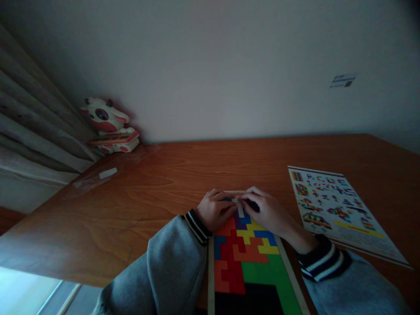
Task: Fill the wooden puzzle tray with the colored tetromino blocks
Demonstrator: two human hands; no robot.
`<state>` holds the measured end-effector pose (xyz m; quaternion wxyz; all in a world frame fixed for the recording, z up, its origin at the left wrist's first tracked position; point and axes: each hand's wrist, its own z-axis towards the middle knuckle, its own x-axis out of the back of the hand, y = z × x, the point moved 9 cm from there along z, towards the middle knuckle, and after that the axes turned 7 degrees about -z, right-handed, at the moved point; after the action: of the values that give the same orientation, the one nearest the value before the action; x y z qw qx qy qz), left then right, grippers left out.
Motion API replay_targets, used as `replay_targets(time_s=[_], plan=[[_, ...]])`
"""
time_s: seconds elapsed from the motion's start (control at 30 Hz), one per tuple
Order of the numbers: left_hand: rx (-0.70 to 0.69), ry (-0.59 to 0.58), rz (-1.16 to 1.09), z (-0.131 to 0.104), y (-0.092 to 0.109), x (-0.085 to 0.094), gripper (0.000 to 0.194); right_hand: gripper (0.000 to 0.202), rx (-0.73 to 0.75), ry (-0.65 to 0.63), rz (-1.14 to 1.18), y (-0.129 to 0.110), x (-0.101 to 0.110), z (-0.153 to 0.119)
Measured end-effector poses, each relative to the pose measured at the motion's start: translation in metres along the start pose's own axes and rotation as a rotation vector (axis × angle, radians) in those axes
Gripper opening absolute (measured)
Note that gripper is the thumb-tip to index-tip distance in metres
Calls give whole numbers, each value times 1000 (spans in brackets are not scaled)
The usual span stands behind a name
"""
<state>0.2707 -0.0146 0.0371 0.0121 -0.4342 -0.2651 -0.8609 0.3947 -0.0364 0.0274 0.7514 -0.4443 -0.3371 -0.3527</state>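
Note:
A wooden-framed puzzle board (211, 280) lies on the table, filled with red, orange, yellow, blue, green and black pieces. Near its far end, my left hand (216, 209) rests over the upper left part, thumb and fingers bent close together. From the other side my right hand (264, 210) reaches in, its thumb and index finger brought together near the left fingertips. Between the hands a pale strip (240, 209) shows on the board. Whatever the fingertips hold is too small and dark to make out.
On the wooden table (157, 183), a printed pattern sheet (341, 210) lies to the right. A cow figure (110, 124) stands at the back left by the curtain (29, 118), with clear plastic and a white slip (108, 173) in front of it.

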Motion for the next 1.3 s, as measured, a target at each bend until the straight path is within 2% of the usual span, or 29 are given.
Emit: replay_targets(time_s=[0.17, 0.4, 0.83, 1.03, 1.17, 1.3], plan=[[-18, -30, -6, 2, 6, -1, 20, 20, -18, 11, 18, 1, 0, 0], [-8, -26, -7, 3, 8, 1, 19, 15, -118, 122, 7, 20, 5, -1], [-19, -20, -25, 2, 6, -1, 16, 17, -140, 99, -91, 23, 2, -2], [-17, -4, 10, 1, -1, 8, 21, 21, -134, 106, -97, 25, 7, -3], [-112, -110, 45, -4, -9, 19, 36, 35, -81, 47, -112, 23, 11, -3], [-74, -161, 41, -11, -25, 36, 66, 33, -89, 36, -107, 28, 18, -2]])
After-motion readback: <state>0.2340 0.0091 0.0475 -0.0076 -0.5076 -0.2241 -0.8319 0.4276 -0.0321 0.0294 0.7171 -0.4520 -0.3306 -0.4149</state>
